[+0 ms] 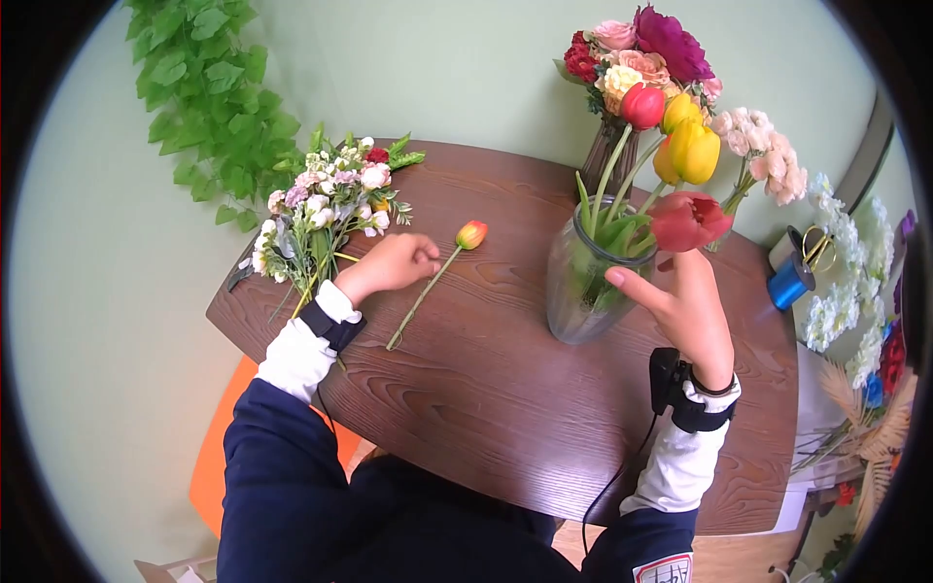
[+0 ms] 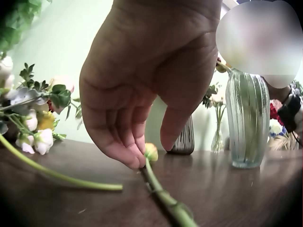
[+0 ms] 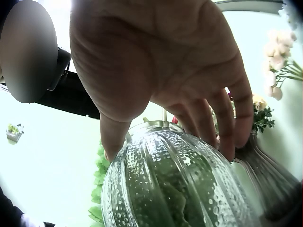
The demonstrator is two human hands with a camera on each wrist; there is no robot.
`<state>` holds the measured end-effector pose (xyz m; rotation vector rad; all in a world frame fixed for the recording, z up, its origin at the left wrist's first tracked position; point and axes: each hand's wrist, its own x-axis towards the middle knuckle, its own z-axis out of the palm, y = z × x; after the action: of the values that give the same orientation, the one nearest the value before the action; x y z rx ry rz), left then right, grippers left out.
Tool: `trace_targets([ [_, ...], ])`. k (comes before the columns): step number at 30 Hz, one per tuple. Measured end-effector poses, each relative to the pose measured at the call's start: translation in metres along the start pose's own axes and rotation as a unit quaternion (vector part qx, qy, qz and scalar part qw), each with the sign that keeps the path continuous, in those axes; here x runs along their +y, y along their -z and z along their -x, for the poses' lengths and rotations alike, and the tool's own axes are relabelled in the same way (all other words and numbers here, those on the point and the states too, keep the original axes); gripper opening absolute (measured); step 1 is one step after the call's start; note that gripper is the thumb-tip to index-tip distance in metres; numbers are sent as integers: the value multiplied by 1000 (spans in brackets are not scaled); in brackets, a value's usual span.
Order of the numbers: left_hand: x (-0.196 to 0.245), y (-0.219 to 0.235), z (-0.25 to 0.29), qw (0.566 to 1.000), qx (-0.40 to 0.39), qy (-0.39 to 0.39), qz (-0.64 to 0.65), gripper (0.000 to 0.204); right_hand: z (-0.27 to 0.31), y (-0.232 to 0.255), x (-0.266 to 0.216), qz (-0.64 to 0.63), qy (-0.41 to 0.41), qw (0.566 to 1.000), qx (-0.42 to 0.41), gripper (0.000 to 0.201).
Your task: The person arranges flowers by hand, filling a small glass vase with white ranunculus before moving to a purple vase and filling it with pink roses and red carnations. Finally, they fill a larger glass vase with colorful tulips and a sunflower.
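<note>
A single orange-yellow tulip [image 1: 472, 234] lies on the table, its green stem running toward the person. My left hand [image 1: 398, 262] is over this stem; in the left wrist view its bent fingertips are right at the stem, with the thumb apart from them. A ribbed glass vase [image 1: 583, 291] holds red tulips [image 1: 692, 222] and yellow tulips [image 1: 694, 152]. At its rim, my right hand [image 1: 695, 311] spans the neck, thumb on one side and fingers on the other in the right wrist view. The red bloom hides these fingers in the head view.
Mixed small flowers [image 1: 330, 194] lie at the table's left. Behind the glass vase stands a dark vase [image 1: 607, 160] with roses. Pale pink flowers [image 1: 768, 151], a blue ribbon spool [image 1: 791, 282] and scissors [image 1: 818, 249] are at the right. Green leaves [image 1: 209, 87] hang on the wall.
</note>
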<state>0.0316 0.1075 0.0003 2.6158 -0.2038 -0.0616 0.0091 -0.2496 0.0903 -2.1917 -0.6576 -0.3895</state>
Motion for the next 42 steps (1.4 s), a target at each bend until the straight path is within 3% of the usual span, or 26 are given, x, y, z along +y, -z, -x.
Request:
trace_targets([
  [4, -1, -13, 5, 999, -4, -4, -41, 26, 2, 5, 7, -29, 1, 999, -12, 61],
  [6, 5, -17, 3, 999, -1, 22, -31, 25, 2, 8, 11, -43, -58, 997, -42, 61],
  [10, 11, -19, 0, 999, -11, 39, -13, 23, 6, 8, 20, -102, -27, 994, 1, 63],
  [13, 23, -13, 2, 992, -12, 79, 93, 19, 7, 15, 19, -105, -37, 994, -2, 65],
  [15, 18, -15, 1, 955, 3, 63, 290, 15, 6, 15, 8, -15, 43, 998, -34, 77],
  [16, 23, -14, 0, 955, -2, 59, 290, 15, 6, 11, 4, -12, 39, 999, -31, 77],
  [19, 53, 4, 14, 892, 38, -101, 440, 15, 2, -4, 4, 42, 7, 999, -15, 81],
  [20, 64, 10, 19, 892, 34, -102, 439, 15, 1, -4, 6, 43, 4, 999, -13, 81],
  [22, 85, 20, 25, 854, 142, -187, 463, 15, 1, -4, 7, 3, 17, 1000, -20, 80],
  [23, 94, 25, 26, 854, 139, -189, 464, 15, 0, -2, 8, 4, 14, 1000, -18, 80],
  [25, 112, 33, 25, 784, 229, -275, 507, 17, -1, 1, 10, -21, 34, 998, -43, 78],
  [26, 121, 37, 25, 784, 227, -275, 509, 17, -1, 2, 10, -20, 31, 998, -43, 78],
  [28, 140, 42, 24, 703, 277, -348, 555, 19, -1, 5, 10, -63, 30, 995, -72, 79],
  [29, 148, 43, 25, 689, 287, -358, 561, 19, -1, 6, 11, -62, 28, 995, -71, 79],
  [35, 186, 39, 12, 697, 277, -421, 510, 20, 1, 7, 17, -53, 24, 995, -77, 82],
  [40, 200, 30, -3, 720, 239, -407, 509, 20, 2, 7, 16, -58, 32, 995, -69, 81],
  [42, 201, 25, -7, 764, 196, -378, 486, 21, 2, 9, 12, -67, 24, 994, -77, 80],
])
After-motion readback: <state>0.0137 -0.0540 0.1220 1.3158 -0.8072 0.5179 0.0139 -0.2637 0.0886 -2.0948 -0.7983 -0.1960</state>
